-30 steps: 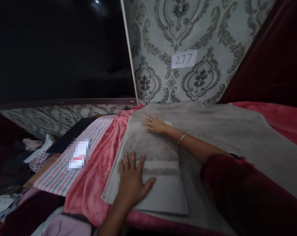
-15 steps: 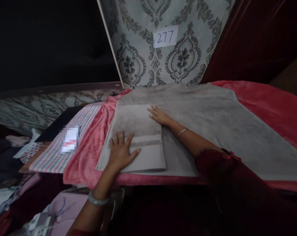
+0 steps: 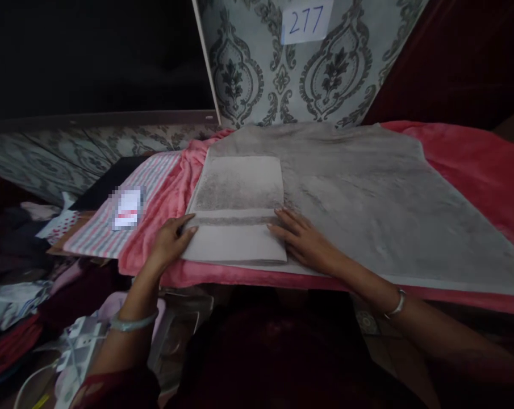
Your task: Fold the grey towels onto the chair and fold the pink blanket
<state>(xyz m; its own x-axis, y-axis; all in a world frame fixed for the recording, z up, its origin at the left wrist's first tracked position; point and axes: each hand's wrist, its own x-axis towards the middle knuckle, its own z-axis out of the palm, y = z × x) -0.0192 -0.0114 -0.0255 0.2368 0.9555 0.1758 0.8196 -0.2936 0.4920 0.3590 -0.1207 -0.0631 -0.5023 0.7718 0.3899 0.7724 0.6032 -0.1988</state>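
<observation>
A grey towel point(image 3: 239, 187) lies folded into a neat rectangle, with a pale band and darker stripe across its near part. It rests on the left part of a larger spread grey cloth point(image 3: 359, 210). My left hand point(image 3: 170, 241) is at the towel's left edge, thumb and forefinger apart and their tips on the fabric; its other fingers are mostly hidden. Along the right edge lies my right hand point(image 3: 305, 238), fingers stretched out and their tips touching the towel near the stripe.
Beneath the grey cloth spreads a pink-red plush blanket point(image 3: 482, 170). Left of it lie a striped cloth point(image 3: 95, 230) and a blurred white card-like item point(image 3: 129, 209). A large dark screen point(image 3: 95, 57) stands behind. Heaped clothes point(image 3: 18, 307) and a power strip point(image 3: 84, 341) lie lower left.
My right hand has come from the towel's far right corner down to its near right edge. My left hand has slid off the top to the left edge. The view has tilted downward.
</observation>
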